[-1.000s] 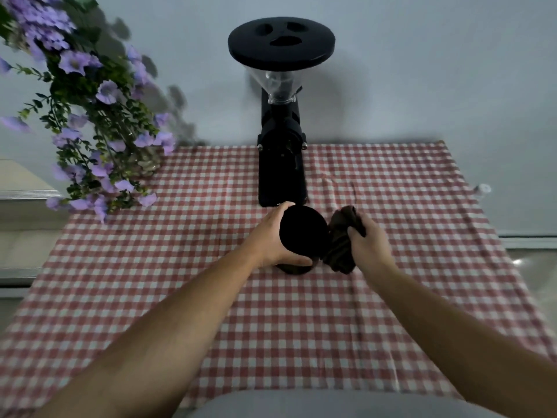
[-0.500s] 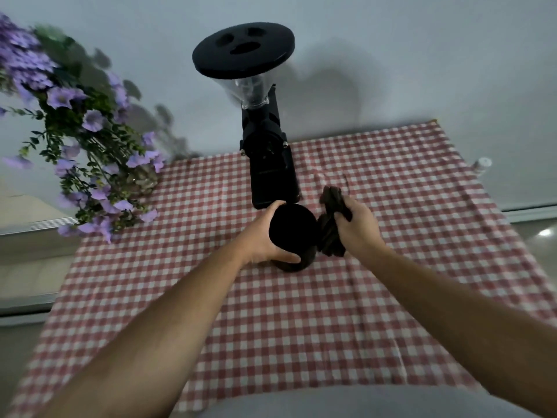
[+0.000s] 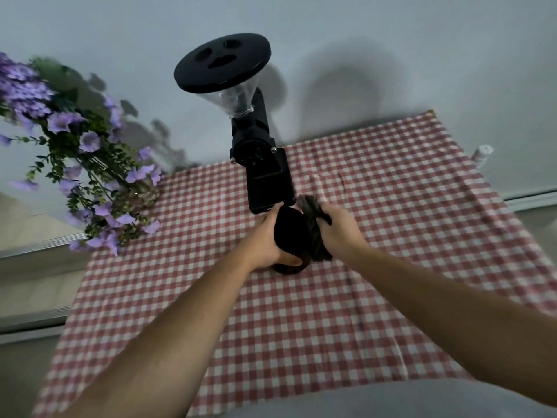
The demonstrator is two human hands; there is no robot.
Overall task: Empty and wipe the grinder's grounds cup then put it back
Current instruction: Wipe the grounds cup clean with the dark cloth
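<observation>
Both bare forearms reach forward from the near edge of the table (image 3: 422, 312), converging just in front of the grinder (image 3: 265, 173). The left hand (image 3: 265, 239) wraps the cup (image 3: 291, 233) from its left side, thumb curled under the lower rim and fingers over the top, holding it tipped so the dark round mouth faces the camera; the cup sits near the middle of the table, just short of the grinder's base, and whether it rests on the cloth or hangs just above is hard to tell. The right hand (image 3: 339, 229) is closed in a fist around a rag (image 3: 315, 233), pressing it against the cup's right side. The cup is matte black and cylindrical. The rag is dark, limp and crumpled, with a tuft poking above the knuckles. The grinder is a black upright block with a clear funnel hopper under a broad, flat black lid, standing at the far edge. A red-and-white checked cloth, lightly creased, covers the table. Purple flowers (image 3: 87, 146) with small green leaves overhang the far left corner.
</observation>
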